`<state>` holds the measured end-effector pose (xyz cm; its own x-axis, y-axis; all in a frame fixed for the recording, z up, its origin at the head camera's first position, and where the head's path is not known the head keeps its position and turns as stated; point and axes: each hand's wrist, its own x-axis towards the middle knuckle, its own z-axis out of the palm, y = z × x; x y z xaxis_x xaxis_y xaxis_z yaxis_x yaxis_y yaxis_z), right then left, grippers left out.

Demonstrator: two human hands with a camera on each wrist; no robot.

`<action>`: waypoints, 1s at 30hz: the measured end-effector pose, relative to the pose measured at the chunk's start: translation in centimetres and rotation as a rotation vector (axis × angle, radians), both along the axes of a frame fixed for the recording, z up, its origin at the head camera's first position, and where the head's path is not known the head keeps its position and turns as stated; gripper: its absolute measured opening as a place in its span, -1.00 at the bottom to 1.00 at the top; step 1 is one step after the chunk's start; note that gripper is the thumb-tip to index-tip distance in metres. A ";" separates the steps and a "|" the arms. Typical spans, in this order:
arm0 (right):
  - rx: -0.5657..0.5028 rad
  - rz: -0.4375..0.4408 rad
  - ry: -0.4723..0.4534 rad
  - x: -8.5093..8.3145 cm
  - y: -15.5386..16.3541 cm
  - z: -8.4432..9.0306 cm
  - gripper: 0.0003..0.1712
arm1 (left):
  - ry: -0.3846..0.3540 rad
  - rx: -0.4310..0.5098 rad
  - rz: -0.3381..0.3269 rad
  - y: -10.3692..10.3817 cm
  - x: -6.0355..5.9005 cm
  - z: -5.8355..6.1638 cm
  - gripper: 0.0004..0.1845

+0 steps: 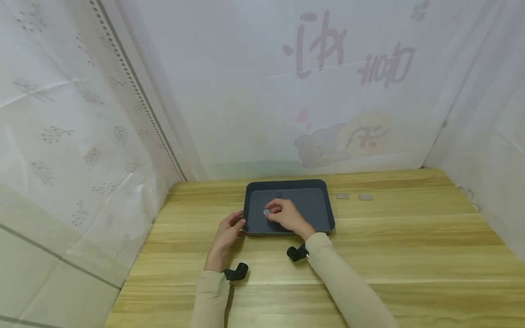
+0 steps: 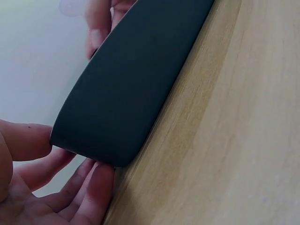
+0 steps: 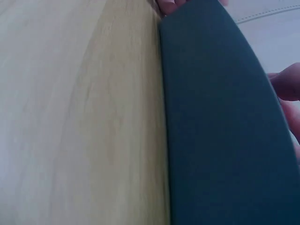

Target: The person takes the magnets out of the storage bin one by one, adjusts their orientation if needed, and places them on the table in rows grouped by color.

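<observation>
A dark grey tray (image 1: pixel 308 207) sits flat on the wood-grained tabletop (image 1: pixel 410 255), close to its far edge. The left hand (image 1: pixel 227 230) grips the tray's near left corner; in the left wrist view its thumb meets the rim while the other fingers bend in beneath the corner. Over the tray, left of its middle, the right hand (image 1: pixel 289 215) is nearly closed, pinching a small pale disc (image 1: pixel 266 212) between thumb and fingers; whether the pale disc touches the tray floor, I cannot tell. A darker disc (image 1: pixel 279 195) lies inside the tray, near the far wall and beyond the right hand. To the right of the tray, apart from it, a grey rectangular piece (image 1: pixel 342 196) lies on the tabletop, with a second rectangular piece (image 1: pixel 366 197) just beside it. Both forearms wear beige sleeves (image 1: pixel 211 296), and a black bracket (image 1: pixel 237 273) juts from the left wrist. Behind the tabletop hangs a pale printed curtain (image 1: pixel 238 91)
</observation>
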<state>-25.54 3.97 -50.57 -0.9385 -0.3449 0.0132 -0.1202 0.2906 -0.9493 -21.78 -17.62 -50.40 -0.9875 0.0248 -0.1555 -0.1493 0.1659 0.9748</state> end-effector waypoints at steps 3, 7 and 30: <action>0.008 0.010 0.017 0.1 1.0 0.4 -0.66 | 0.001 -0.005 -0.008 -0.1 0.1 0.0 -0.56; 0.011 0.004 0.013 0.1 2.6 1.4 -0.63 | -0.018 -0.005 -0.024 -0.3 0.2 0.3 -0.56; -0.011 -0.073 0.164 0.4 10.7 8.1 -0.63 | -0.172 0.095 -0.087 -1.3 -0.7 0.2 -0.49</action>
<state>-25.18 14.68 -42.44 -0.9460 -0.2747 0.1720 -0.2529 0.2935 -0.9219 -22.48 -18.89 -50.21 -0.9402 0.1318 -0.3142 -0.3038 0.0938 0.9481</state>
